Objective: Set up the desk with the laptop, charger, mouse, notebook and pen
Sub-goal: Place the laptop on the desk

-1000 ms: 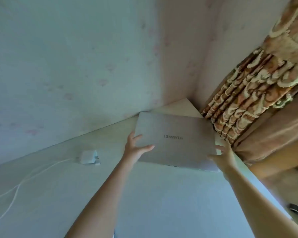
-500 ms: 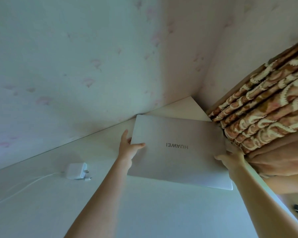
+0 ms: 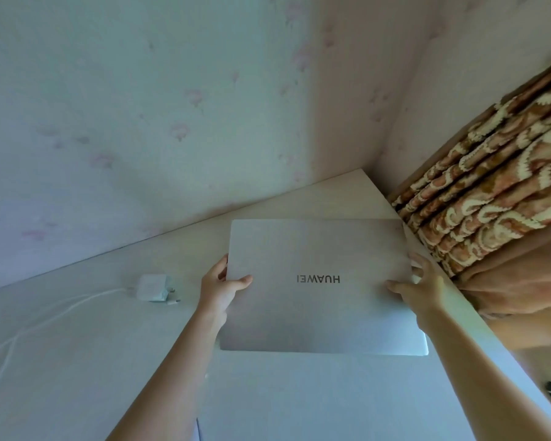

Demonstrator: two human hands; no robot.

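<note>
Silver, closed, one laptop (image 3: 318, 281) lies at the desk's (image 3: 299, 402) far right corner; your left hand (image 3: 221, 289) and right hand (image 3: 422, 289) grip its sides, one white charger (image 3: 155, 288) to its left

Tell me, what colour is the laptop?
Silver-grey laptop, seen in the head view.

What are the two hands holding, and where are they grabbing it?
The closed laptop. The left hand grips its left edge and the right hand grips its right edge, thumbs on the lid.
</note>
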